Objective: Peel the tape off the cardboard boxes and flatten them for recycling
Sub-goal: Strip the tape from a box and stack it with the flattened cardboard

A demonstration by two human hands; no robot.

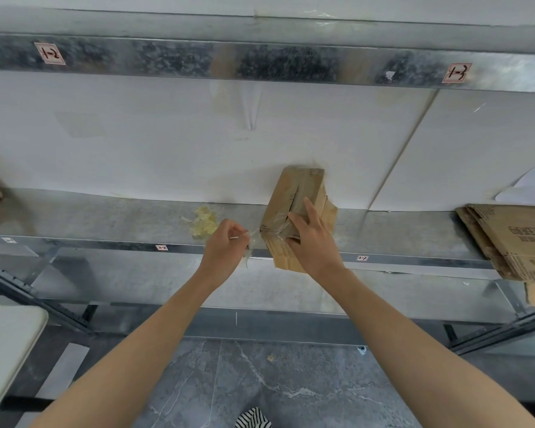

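Location: the cardboard box [294, 196] sits at the front edge of the metal shelf [105, 217], right of centre, its near end overhanging the edge.
Box condition: still taped and not flattened; clear tape [254, 234] is bunched across its near end.
Right hand [312, 242]: clamped on the box from the right side, forefinger laid along the top, lower fingers curled round the near end.
Left hand [226, 251]: just left of the box, fingers pinched tight on the free end of the tape, which runs taut to the box.
Step in hand: judged to be stripping the tape, with flattening yet to come.
Nearby: wad of peeled tape [204, 222] on the shelf left of the box; flattened cardboard [513, 239] stacked at the shelf's right end.
Risk 1: the thin, stretched strip may snap, leaving residue to be picked loose again.
Risk 2: a hard sideways pull may drag the overhanging box off the front edge if the right-hand hold slackens.
Risk 3: the tape may tear away the cardboard's surface layer.
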